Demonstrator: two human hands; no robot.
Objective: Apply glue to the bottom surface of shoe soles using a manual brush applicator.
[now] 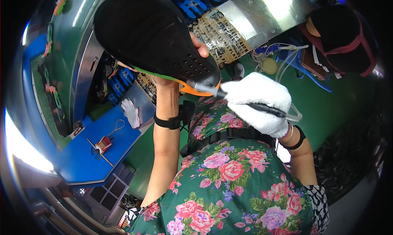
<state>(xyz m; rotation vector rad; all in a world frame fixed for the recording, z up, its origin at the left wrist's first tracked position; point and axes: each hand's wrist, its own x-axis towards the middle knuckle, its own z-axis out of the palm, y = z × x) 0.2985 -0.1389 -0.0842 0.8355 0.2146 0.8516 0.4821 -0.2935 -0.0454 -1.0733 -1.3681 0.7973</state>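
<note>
A large black insole (141, 28) with small holes near one end and a green and orange rim hangs in front of me, tilted. My left hand (198, 45) is bare and grips it from below, fingertips curled over its right edge and the rest mostly hidden behind it. In a white knit glove, my right hand (260, 104) is closed around a slim black-handled tool (267, 109). Its pale, blurred tip (202, 88) meets the orange rim at the insole's lower end. What kind of tool it is does not show.
On the left stands a blue table (88, 153) with a white glove (131, 113) and a small red spool-like thing (103, 144). Taped cardboard (219, 36) covers part of a metal bench (266, 14). A person (339, 40) sits at upper right, near a blue stool (301, 65).
</note>
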